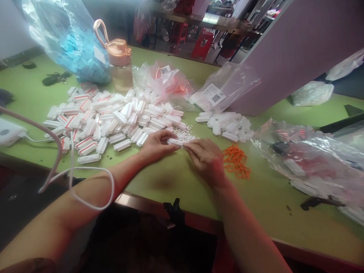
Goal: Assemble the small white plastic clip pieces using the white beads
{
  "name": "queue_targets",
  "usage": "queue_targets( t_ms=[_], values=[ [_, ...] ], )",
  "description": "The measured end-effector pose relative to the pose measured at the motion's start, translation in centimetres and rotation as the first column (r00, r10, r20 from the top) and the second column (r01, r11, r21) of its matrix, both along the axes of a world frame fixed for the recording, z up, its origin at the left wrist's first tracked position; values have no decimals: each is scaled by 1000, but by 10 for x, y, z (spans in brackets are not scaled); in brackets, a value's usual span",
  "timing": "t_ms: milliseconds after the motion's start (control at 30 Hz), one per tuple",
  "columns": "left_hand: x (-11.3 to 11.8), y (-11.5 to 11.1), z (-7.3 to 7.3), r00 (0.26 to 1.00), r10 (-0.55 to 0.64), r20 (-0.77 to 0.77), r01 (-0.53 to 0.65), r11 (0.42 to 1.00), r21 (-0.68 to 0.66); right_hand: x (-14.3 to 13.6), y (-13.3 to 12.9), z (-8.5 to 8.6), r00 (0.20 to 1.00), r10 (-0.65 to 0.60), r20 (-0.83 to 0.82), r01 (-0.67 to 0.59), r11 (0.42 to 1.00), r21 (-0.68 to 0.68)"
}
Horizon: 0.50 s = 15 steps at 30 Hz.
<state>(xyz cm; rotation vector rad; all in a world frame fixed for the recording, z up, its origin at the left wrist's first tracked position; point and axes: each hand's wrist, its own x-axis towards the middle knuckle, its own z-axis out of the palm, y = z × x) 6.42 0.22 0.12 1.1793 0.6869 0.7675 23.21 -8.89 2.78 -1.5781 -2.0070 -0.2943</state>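
Observation:
My left hand pinches one end of a small white plastic piece, oblong like those in the heap. The fingertips of my right hand are closed at its other end; whether they also hold some tiny part cannot be made out. Just beyond my hands lies a scatter of tiny white bits. A large heap of white plastic pieces, some with an orange-red stripe, spreads to the left. Flat whitish pieces lie beyond my right hand, and thin orange frames lie to its right.
A bottle with a pink lid stands behind the heap, near a bag of blue pieces. Labelled plastic bags lie at the back. At right is a clear bag. A white cable loops over my left forearm.

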Motion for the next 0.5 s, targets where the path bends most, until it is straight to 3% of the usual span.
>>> queue_targets(
  t_ms=[100, 167, 300, 400, 500],
  values=[
    [-1, 0, 3, 999, 17, 50, -11, 992, -123, -2, 0, 1, 999, 8, -40, -9, 1000, -25],
    [-2, 1, 5, 997, 24, 73, -15, 992, -126, -4, 0, 2, 984, 16, -176, -24, 999, -44],
    [-2, 1, 4, 996, -5, 88, 5, 1000, -3, -5, 0, 3, 833, -98, -544, 6, 986, -168],
    [-2, 0, 3, 998, -41, 41, 36, 994, 107, -5, 1, 2, 754, -209, -622, -50, 927, -372],
    [-2, -2, 2, 998, -63, -29, 68, 975, 211, -7, 3, 0, 731, -238, -639, -126, 874, -469]
  ],
)
